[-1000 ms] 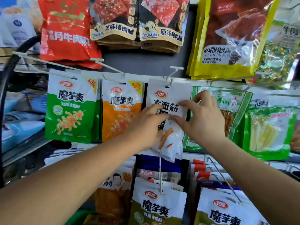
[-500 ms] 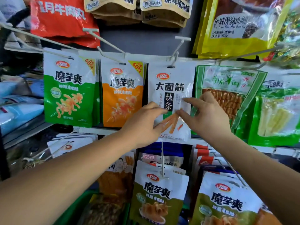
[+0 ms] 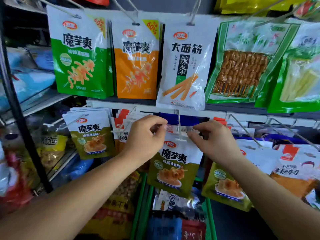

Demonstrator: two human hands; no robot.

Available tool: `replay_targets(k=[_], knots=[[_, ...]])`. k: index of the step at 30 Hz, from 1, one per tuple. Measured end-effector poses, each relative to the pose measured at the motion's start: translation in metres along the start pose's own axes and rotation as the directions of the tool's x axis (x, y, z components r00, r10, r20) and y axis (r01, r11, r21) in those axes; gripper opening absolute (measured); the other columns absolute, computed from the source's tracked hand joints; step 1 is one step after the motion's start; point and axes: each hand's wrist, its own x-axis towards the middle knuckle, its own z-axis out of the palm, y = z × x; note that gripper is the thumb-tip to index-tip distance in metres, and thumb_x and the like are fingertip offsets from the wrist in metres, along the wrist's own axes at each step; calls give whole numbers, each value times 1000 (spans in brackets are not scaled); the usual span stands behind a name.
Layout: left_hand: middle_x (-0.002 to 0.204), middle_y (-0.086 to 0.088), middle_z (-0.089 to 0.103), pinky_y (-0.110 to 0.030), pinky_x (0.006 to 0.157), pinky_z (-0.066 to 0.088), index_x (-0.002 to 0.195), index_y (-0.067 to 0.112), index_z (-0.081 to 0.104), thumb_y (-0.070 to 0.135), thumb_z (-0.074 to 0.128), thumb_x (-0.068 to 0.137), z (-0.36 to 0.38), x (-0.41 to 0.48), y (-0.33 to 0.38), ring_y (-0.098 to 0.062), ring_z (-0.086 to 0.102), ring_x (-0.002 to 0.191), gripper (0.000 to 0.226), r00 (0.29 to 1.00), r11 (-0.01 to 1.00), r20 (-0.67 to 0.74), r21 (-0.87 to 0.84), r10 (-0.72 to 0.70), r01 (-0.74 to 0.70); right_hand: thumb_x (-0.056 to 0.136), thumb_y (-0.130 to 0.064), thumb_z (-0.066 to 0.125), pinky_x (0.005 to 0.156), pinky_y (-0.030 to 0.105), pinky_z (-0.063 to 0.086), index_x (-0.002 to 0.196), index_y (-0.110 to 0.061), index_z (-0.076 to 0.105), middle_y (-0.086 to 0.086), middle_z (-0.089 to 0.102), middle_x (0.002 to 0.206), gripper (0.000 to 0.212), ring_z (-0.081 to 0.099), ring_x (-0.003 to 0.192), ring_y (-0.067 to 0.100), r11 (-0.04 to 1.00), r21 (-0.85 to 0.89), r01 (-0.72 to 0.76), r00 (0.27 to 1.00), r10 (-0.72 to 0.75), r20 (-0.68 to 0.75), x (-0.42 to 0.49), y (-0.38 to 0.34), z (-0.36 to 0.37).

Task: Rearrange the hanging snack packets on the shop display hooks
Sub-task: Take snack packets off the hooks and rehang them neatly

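An olive and white snack packet [image 3: 174,163] hangs at the front of a white display hook [image 3: 179,125] in the lower row. My left hand [image 3: 145,137] pinches the packet's top edge left of the hook. My right hand [image 3: 212,139] pinches the top edge right of it. Above hangs the white spicy-strip packet [image 3: 186,66] on its own hook, free of both hands. Packets behind the olive one on the same hook are mostly hidden.
Green [image 3: 81,54] and orange [image 3: 136,61] packets hang left of the white one, green skewer packets [image 3: 242,63] to its right. More olive packets [image 3: 91,135] hang lower left and lower right [image 3: 225,186]. Bare hook rods [image 3: 245,130] jut out at right. A green crate [image 3: 143,196] sits below.
Both hands let go of the white spicy-strip packet in the upper row and dropped to the lower row, where they now pinch the top of the olive packet. The view tilted down.
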Motion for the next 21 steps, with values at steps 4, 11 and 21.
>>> replay_targets(k=[4, 11, 21], knots=[[115, 5, 66, -25, 90, 56, 125, 18, 66, 19, 73, 93, 26, -24, -34, -10, 64, 104, 33, 990, 990, -16, 11, -137, 137, 88, -47, 80, 80, 24, 49, 133, -26, 65, -10, 65, 112, 52, 62, 102, 12, 952, 187, -241, 971, 235, 55, -25, 23, 30], [123, 14, 57, -6, 89, 44, 133, 25, 52, 32, 84, 82, 54, -53, -61, 5, 56, 107, 60, 936, 926, -38, -161, -351, 341, 85, -43, 84, 63, 30, 60, 98, -22, 67, 3, 74, 87, 31, 73, 78, 18, 808, 480, -342, 900, 429, -81, -49, 39, 65], [95, 4, 79, -29, 69, 64, 103, 25, 68, 23, 78, 90, 43, -59, -41, -11, 76, 83, 17, 896, 766, 101, -484, -432, 423, 94, -46, 73, 57, 50, 47, 83, 0, 52, 36, 56, 81, 51, 58, 68, 52, 835, 483, -263, 948, 316, -29, -60, 42, 70]])
